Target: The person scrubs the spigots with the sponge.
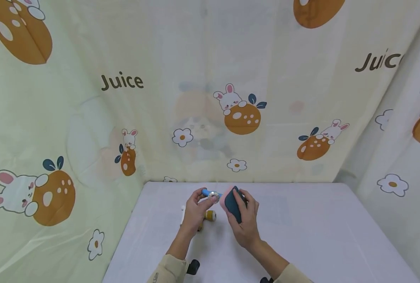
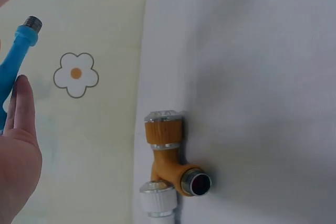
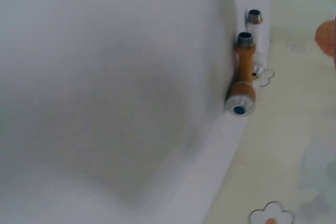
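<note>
Near the table's far edge, my left hand grips a blue pipe fitting with a shiny silver-clear nut. A threaded metal end tips the blue pipe fitting in the left wrist view. My right hand holds a scrub sponge, pink on one side and dark teal on the other, close beside the fitting; whether they touch is hard to tell. Under the left hand lies a mustard tee fitting, partly hidden. That tee fitting has threaded metal ends and lies against a white fitting.
A white-covered table spreads below the hands. A patterned curtain hangs along its back and sides. In the right wrist view, the mustard fitting and white fitting lie near the table's edge.
</note>
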Motion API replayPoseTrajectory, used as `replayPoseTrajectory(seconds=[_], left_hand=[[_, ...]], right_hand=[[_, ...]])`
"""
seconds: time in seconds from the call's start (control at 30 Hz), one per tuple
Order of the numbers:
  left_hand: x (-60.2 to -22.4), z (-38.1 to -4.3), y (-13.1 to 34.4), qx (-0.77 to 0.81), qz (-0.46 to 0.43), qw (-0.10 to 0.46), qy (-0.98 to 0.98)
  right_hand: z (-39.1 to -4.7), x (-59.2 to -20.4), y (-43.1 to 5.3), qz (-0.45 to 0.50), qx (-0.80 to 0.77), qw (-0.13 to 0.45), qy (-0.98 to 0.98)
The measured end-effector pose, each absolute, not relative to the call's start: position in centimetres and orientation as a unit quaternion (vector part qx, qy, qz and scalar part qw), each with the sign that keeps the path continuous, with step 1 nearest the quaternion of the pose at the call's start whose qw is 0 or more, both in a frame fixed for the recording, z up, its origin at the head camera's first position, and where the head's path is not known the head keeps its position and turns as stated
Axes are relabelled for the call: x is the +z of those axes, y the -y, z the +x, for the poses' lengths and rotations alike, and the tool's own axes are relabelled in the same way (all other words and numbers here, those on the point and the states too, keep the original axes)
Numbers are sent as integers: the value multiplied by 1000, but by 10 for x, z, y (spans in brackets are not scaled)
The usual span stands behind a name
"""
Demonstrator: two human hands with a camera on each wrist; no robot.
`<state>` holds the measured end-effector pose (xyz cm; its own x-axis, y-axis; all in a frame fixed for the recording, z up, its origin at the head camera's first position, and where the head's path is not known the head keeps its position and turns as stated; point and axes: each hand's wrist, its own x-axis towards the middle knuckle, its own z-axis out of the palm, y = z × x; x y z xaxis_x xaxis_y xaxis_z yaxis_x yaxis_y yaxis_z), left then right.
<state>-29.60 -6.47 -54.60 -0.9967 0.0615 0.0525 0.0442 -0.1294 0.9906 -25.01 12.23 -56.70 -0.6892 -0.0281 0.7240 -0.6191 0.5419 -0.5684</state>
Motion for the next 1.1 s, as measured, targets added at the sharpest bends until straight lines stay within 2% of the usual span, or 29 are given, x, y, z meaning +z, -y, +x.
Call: replayPoseTrajectory(seconds=[0.33,0.6,1.1], left_hand=[[-537,-295,62,824,36,58,-563],[-539,-297,66,816,56,83,-569],[-539,-291,75,781,144,172,-583]], right_hand=[[-251,-557,-112,248,339,349,838],[-255,-557,-117,263,331,358,833],[-262,-554,-129,291,414,274,818]])
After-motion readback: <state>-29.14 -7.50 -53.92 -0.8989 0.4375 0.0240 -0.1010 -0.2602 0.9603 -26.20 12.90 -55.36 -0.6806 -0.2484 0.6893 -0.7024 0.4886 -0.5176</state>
